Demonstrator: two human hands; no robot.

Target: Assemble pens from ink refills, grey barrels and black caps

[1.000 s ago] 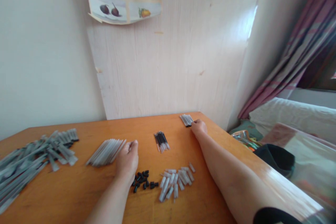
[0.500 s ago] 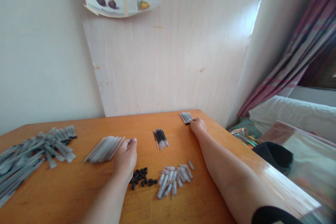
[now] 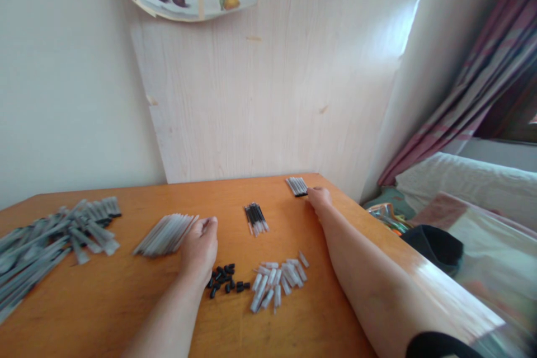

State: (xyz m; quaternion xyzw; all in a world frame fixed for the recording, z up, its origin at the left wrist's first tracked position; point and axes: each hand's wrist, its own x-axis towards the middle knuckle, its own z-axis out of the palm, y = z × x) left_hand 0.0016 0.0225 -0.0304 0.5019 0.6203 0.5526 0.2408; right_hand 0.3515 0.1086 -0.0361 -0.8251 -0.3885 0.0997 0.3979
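My left hand is closed, thumb uppermost, at the right end of a slanted row of clear pen barrels. Whatever it may hold is hidden. At the back right, my right hand has its fingers pinched together beside a short row of pens with black ends. Its fingertips reach the row's right end, and I cannot make out what is in them. Between the hands lies a bundle of black refills. Nearer me are small black plugs and a pile of clear pen caps.
A large heap of clear and black pen parts covers the left of the wooden table. A wall panel stands behind it. Beyond the right edge are a bed and a dark open container.
My right hand has shifted very slightly to the right along the pen row's end. The left hand stays closed at the barrels. The whole view has tilted a little.
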